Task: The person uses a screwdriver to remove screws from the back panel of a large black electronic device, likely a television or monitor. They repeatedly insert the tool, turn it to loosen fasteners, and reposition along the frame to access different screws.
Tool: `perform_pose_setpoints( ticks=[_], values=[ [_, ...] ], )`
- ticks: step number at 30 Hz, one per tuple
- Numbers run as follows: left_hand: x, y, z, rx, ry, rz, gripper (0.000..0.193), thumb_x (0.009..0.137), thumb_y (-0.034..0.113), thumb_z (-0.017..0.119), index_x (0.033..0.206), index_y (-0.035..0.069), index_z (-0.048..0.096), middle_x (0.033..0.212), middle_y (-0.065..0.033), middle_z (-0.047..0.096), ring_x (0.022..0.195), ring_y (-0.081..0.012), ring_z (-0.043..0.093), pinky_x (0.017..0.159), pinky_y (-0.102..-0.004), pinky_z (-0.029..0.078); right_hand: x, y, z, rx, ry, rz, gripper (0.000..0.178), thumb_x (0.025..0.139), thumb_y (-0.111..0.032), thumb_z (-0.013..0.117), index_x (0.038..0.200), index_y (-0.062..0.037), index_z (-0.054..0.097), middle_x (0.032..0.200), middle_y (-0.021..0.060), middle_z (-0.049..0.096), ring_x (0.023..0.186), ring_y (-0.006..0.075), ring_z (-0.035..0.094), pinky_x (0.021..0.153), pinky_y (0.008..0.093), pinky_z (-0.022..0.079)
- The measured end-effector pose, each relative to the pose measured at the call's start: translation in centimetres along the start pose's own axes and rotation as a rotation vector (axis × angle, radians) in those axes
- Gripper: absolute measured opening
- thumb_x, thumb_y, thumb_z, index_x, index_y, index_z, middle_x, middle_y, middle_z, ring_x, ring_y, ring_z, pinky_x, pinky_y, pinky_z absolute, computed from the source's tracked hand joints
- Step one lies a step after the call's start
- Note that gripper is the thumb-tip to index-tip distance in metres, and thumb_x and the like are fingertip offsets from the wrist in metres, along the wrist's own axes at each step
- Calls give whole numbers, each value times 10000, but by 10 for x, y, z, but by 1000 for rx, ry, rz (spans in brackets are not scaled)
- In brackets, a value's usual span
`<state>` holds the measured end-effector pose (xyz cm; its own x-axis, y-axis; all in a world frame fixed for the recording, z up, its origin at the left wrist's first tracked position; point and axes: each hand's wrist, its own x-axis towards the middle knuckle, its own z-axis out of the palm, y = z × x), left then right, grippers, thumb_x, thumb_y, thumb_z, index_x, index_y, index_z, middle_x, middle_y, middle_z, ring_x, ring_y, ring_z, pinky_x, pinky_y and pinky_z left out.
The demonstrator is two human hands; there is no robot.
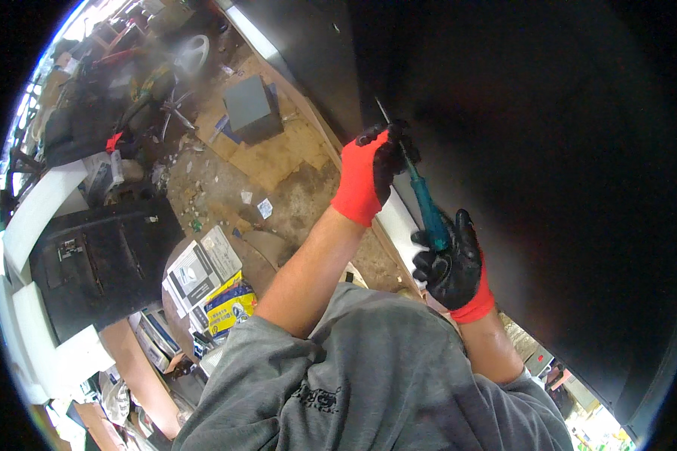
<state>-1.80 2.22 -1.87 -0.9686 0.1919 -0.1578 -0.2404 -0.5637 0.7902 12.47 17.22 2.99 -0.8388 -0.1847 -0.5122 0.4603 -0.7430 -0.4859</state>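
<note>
Both my hands wear red gloves with black-coated palms and fingers. My left hand (374, 167) is closed around the shaft of a screwdriver (429, 214) with a teal handle. The thin metal shaft points up and away, its end close to a large black panel (549, 203). Lower and to the right, my right hand (459, 274) loosely cups the butt of the handle, with its fingers curved and partly apart. What the tip meets, if anything, is too dark to make out.
The black surface fills the right side, with a pale strip (399, 225) along its near edge. On the littered floor at left lie a grey box (250, 105) on cardboard (278, 161), a yellow package (229, 307), a black case (101, 263) and white foam pieces (41, 207).
</note>
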Motion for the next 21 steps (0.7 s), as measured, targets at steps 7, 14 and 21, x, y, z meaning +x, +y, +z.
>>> perform_pose_setpoints(
  ticks=[7, 14, 21],
  values=[
    [2, 4, 3, -166, 90, -83, 285, 988, 212, 605, 1209, 36, 644, 961, -77, 692, 824, -195, 674, 724, -334, 549, 11, 9, -9, -664, 189, -454, 530, 877, 9, 692, 1372, -65, 520, 976, 39, 665, 699, 85, 569, 650, 245, 494],
    [10, 1, 3, -161, 24, -28, 233, 1007, 194, 565, 1181, 63, 645, 937, -48, 702, 810, -157, 671, 705, -313, 540, 11, -14, -39, 212, -312, 233, 497, 1004, -417, 546, 1403, -124, 513, 1053, 118, 638, 685, 134, 611, 607, 320, 520],
    [21, -4, -9, -13, 87, 3, 248, 1003, 274, 577, 1150, 90, 654, 920, -47, 705, 791, -182, 675, 676, -301, 527, 8, 18, -2, -535, 161, -566, 497, 975, -163, 581, 1449, -95, 451, 1027, 87, 661, 720, 122, 615, 646, 272, 523]
  ],
)
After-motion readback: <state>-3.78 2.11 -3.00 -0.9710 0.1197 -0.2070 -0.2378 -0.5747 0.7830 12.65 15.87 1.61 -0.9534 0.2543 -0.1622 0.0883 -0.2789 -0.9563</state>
